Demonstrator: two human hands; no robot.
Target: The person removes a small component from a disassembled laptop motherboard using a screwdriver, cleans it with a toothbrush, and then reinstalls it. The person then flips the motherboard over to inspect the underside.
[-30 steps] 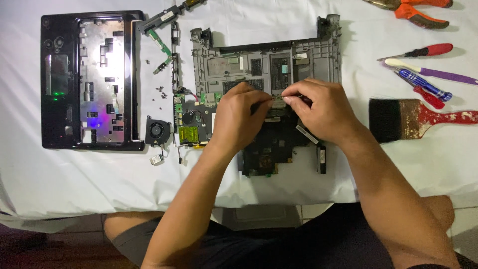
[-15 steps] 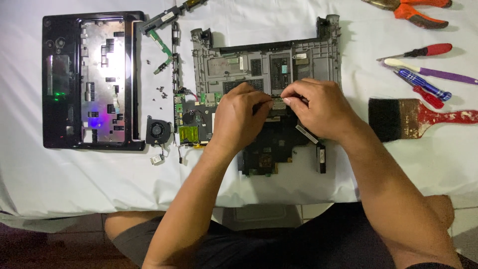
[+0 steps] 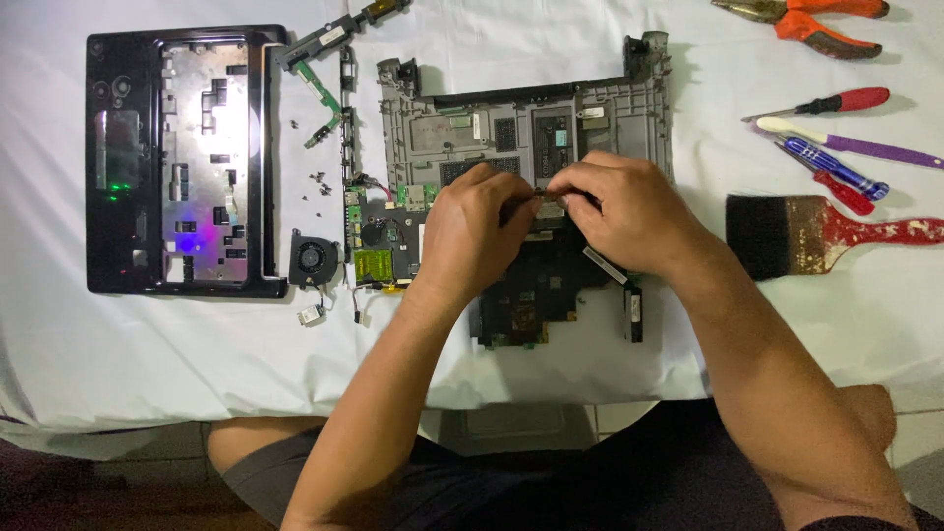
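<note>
A taken-apart laptop lies on a white cloth. Its grey bottom case sits at the back, and the dark motherboard rests in front of it, with a green board section at its left. My left hand and my right hand meet over the middle of the motherboard. Their fingertips pinch a small silvery part between them. What lies under the palms is hidden.
A black palm-rest frame lies at the left, a small fan and loose screws beside it. Thin bracket strips lie at the back. At the right are orange pliers, several screwdrivers and a paint brush.
</note>
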